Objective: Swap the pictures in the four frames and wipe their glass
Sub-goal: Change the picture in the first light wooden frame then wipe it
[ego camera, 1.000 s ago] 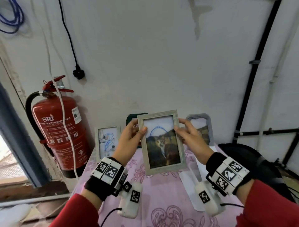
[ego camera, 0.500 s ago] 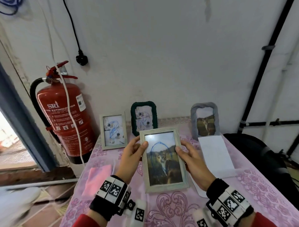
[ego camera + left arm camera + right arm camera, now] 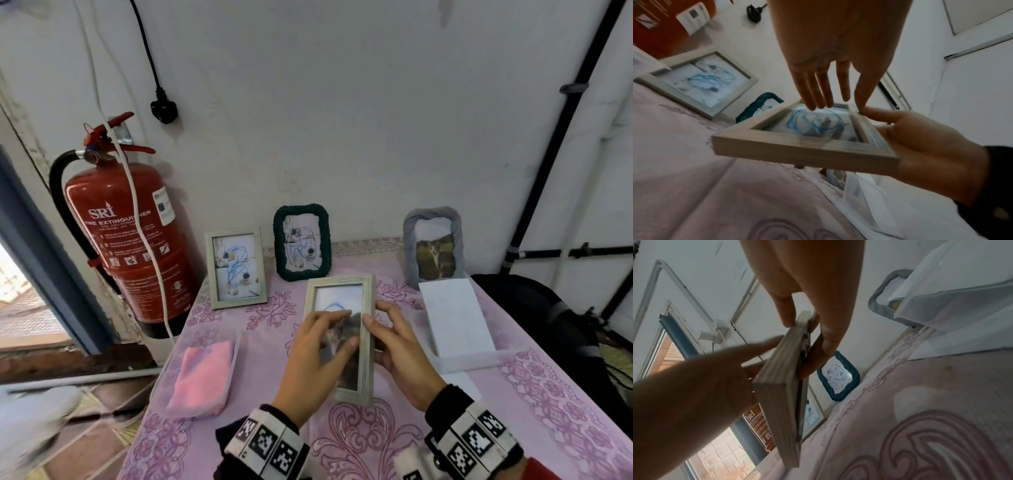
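Note:
A light wooden frame (image 3: 366, 363) with a dog picture and blue scribble on its glass is held low over the pink tablecloth (image 3: 376, 442). My left hand (image 3: 329, 329) lies across the glass with straight fingers (image 3: 818, 97). My right hand (image 3: 380, 329) grips the frame's right edge, thumb on the front and fingers behind (image 3: 828, 340). The frame (image 3: 803, 146) is tilted, clear of the table. Against the wall stand a second wooden frame (image 3: 236, 267), a green braided frame (image 3: 301, 243) and a grey frame (image 3: 433, 250). A pink cloth (image 3: 202, 373) lies at the left.
A red fire extinguisher (image 3: 126, 233) stands left of the table. The cloth sits in a clear tray (image 3: 236, 346). Another clear tray with white paper (image 3: 455, 322) lies at the right. A black bag (image 3: 548, 325) is beside the table's right edge.
The frame has come down from chest height to just above the table. My left hand has shifted from the frame's left edge onto the glass. The right hand keeps its grip.

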Action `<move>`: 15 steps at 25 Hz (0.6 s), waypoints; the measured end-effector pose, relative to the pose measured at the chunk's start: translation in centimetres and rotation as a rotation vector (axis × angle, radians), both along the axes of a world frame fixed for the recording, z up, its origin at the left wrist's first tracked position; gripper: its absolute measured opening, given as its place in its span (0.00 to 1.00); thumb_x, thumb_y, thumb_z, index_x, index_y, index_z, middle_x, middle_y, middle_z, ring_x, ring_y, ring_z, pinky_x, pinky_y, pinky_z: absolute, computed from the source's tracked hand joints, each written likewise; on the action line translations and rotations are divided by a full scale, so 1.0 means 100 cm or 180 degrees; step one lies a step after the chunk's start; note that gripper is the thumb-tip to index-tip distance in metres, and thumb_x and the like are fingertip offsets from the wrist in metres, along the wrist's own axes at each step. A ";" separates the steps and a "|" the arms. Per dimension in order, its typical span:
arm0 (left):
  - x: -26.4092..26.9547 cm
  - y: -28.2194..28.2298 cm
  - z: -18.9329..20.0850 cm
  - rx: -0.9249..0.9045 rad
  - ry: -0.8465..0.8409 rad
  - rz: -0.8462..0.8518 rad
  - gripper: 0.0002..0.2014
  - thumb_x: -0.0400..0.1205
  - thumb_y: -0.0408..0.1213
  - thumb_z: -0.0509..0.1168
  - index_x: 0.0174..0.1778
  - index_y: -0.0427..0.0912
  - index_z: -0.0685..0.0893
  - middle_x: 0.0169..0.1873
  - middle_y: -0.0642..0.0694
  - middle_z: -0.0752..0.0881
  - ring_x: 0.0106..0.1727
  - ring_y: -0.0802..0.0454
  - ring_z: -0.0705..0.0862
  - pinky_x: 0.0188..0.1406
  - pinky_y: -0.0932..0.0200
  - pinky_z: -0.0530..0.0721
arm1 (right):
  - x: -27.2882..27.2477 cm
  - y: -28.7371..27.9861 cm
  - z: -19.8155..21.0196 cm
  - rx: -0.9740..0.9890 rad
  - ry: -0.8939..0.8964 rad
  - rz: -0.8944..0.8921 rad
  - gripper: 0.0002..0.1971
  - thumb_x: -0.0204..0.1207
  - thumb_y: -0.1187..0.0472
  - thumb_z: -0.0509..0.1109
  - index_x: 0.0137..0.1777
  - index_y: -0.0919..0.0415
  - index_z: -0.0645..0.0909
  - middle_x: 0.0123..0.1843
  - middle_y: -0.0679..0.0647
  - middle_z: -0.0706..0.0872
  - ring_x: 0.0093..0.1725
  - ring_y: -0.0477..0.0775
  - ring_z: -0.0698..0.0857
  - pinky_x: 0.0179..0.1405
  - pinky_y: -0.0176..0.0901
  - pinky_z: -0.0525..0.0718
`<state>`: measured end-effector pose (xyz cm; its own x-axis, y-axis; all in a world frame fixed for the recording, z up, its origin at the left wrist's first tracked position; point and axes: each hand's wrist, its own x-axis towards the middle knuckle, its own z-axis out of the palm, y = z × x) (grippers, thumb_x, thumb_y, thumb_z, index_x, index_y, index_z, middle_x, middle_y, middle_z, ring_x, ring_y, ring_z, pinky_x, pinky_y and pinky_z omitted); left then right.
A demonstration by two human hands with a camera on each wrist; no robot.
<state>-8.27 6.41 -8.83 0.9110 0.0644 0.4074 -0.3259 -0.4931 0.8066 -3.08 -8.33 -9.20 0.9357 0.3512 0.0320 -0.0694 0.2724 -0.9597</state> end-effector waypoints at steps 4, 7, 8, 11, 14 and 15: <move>-0.001 -0.013 0.002 -0.0326 -0.0092 -0.0074 0.21 0.74 0.51 0.72 0.61 0.60 0.75 0.57 0.59 0.76 0.61 0.64 0.78 0.57 0.66 0.82 | 0.000 0.001 0.004 0.0212 -0.0063 0.0197 0.16 0.83 0.48 0.54 0.63 0.50 0.79 0.52 0.62 0.89 0.49 0.57 0.88 0.50 0.53 0.88; 0.001 -0.015 0.001 -0.0460 -0.0061 0.0170 0.24 0.73 0.42 0.74 0.60 0.57 0.71 0.58 0.59 0.78 0.59 0.68 0.78 0.53 0.72 0.80 | 0.000 0.001 0.005 0.0119 -0.0200 0.0228 0.21 0.78 0.41 0.53 0.61 0.47 0.81 0.46 0.59 0.89 0.45 0.52 0.88 0.43 0.45 0.86; 0.001 -0.014 0.000 -0.0572 -0.0074 0.0263 0.22 0.74 0.37 0.73 0.59 0.56 0.71 0.57 0.59 0.79 0.57 0.68 0.79 0.51 0.73 0.80 | 0.000 0.002 0.005 0.0026 -0.0270 0.0217 0.22 0.78 0.40 0.53 0.62 0.46 0.81 0.46 0.58 0.90 0.45 0.51 0.88 0.43 0.43 0.85; 0.001 -0.007 -0.001 -0.1147 -0.0058 0.0483 0.18 0.78 0.28 0.67 0.55 0.55 0.74 0.50 0.59 0.83 0.48 0.66 0.83 0.41 0.75 0.80 | 0.003 0.004 0.001 -0.0320 -0.0466 -0.0016 0.15 0.84 0.50 0.55 0.62 0.45 0.80 0.51 0.56 0.90 0.50 0.51 0.87 0.46 0.41 0.84; -0.001 0.003 -0.002 -0.1898 0.0089 0.0536 0.13 0.79 0.25 0.64 0.52 0.48 0.76 0.48 0.49 0.86 0.43 0.62 0.87 0.39 0.68 0.85 | 0.007 0.002 -0.010 -0.0889 -0.0636 -0.0548 0.17 0.80 0.64 0.65 0.63 0.42 0.79 0.58 0.51 0.83 0.56 0.51 0.82 0.48 0.33 0.79; -0.002 0.006 -0.002 -0.2102 0.0131 0.0546 0.12 0.80 0.25 0.64 0.52 0.46 0.76 0.48 0.47 0.87 0.43 0.59 0.88 0.41 0.62 0.87 | 0.008 0.000 -0.014 -0.1026 -0.0618 -0.0620 0.20 0.78 0.64 0.68 0.65 0.43 0.77 0.59 0.50 0.80 0.57 0.50 0.81 0.48 0.33 0.79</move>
